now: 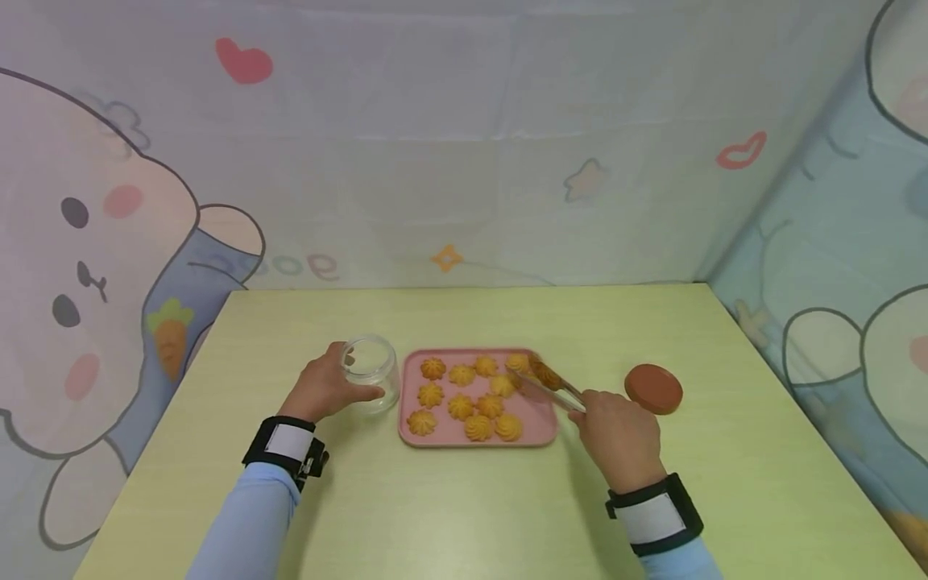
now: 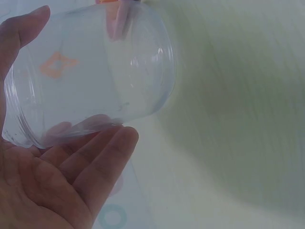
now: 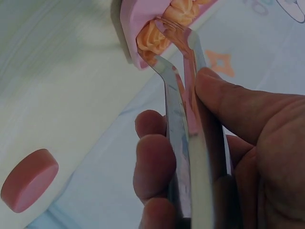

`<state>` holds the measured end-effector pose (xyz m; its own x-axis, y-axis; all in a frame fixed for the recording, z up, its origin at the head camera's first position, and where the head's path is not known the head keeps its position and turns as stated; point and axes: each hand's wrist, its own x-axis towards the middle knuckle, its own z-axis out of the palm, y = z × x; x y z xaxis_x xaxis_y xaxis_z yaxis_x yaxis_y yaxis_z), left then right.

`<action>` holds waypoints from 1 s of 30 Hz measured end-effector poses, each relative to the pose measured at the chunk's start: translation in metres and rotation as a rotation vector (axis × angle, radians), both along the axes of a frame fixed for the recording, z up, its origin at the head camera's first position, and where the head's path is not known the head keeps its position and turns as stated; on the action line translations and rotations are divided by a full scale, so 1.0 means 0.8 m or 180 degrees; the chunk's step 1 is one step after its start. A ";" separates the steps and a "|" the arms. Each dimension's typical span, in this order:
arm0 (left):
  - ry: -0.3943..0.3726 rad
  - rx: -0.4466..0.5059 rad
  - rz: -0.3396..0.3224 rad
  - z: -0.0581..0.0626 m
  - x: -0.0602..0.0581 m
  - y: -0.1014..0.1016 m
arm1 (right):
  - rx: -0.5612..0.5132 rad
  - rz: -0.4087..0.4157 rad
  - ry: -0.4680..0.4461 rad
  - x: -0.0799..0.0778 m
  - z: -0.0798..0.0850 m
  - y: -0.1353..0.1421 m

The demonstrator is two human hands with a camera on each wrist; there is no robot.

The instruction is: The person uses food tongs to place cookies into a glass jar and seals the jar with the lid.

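Note:
My left hand grips a clear glass jar, thumb on one side and fingers on the other. In the left wrist view the jar is see-through, with nothing inside it. Just right of it lies a pink tray bearing rows of golden swirled cookies. My right hand holds metal tongs, their tips over the tray's far right corner. In the right wrist view the tips of the tongs stand on either side of a cookie by the tray's edge.
A round reddish-brown lid lies on the pale table, to the right of the tray and beyond my right hand. Behind the table hangs a printed cloth with cartoon figures, and more of it runs down the right side.

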<state>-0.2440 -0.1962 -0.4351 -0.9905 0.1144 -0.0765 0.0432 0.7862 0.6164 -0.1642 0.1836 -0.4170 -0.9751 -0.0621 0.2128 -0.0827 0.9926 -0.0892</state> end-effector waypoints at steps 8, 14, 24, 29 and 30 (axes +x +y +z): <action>-0.0013 -0.0022 0.0024 0.001 0.000 0.001 | -0.0020 0.0086 0.0040 0.001 0.003 0.000; -0.0026 -0.0038 0.0042 -0.001 -0.001 0.000 | -0.0062 0.0152 0.0097 0.001 -0.002 0.001; 0.0005 -0.0006 0.0025 -0.005 -0.002 -0.001 | -0.0056 0.0128 -0.0045 0.002 0.001 0.000; 0.0026 -0.0005 0.0005 -0.002 -0.002 0.000 | -0.0072 0.0145 -0.0041 0.001 0.000 0.001; 0.0016 -0.0009 0.0018 -0.002 -0.002 0.000 | -0.0065 0.0155 -0.0024 0.001 0.000 0.002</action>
<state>-0.2457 -0.1959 -0.4370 -0.9915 0.1087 -0.0718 0.0420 0.7883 0.6139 -0.1636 0.1850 -0.4170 -0.9726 -0.1054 0.2072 -0.1302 0.9853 -0.1103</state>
